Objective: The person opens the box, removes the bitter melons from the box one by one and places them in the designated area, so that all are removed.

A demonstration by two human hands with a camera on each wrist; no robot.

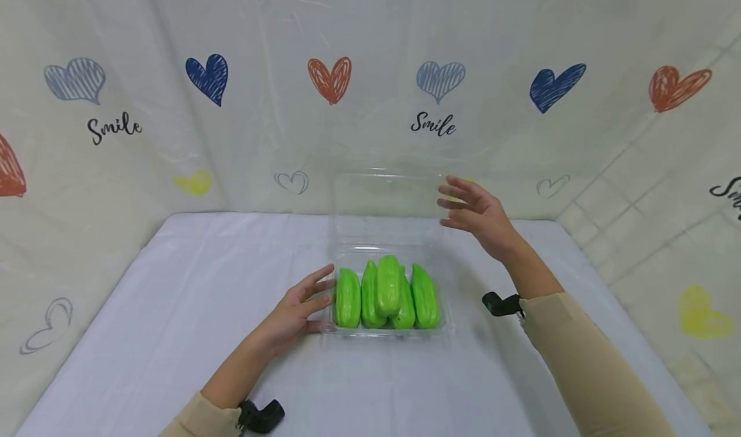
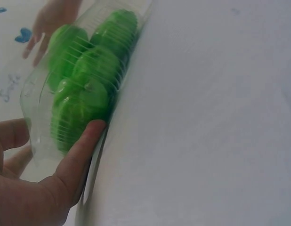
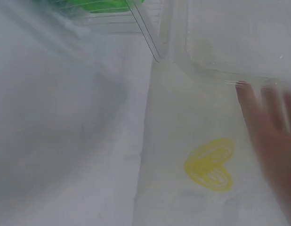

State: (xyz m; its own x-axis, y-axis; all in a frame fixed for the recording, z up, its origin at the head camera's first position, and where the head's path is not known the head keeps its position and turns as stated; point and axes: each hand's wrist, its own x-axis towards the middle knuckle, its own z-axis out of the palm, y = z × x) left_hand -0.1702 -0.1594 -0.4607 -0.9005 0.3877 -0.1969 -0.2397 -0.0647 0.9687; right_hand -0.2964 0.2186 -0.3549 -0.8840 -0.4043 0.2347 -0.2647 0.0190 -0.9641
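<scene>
A clear plastic clamshell box (image 1: 384, 334) sits on the white cloth, its hinged lid (image 1: 384, 199) standing up at the back. Inside lie several bright green, long, ridged vegetables (image 1: 389, 286), one on top of the others. My left hand (image 1: 292, 311) touches the box's left side with fingers spread; in the left wrist view the thumb (image 2: 86, 146) lies against the plastic wall. By the lid's right edge is my right hand (image 1: 480, 215), fingers extended and apart. In the right wrist view its fingertips are right at the lid's rim.
White cloth (image 1: 173, 308) covers the table. Behind it hangs a pale curtain (image 1: 260, 141) printed with hearts and "Smile" lettering. A dark wrist-worn device (image 1: 500, 304) sticks out from the right sleeve, and another (image 1: 262, 416) from the left.
</scene>
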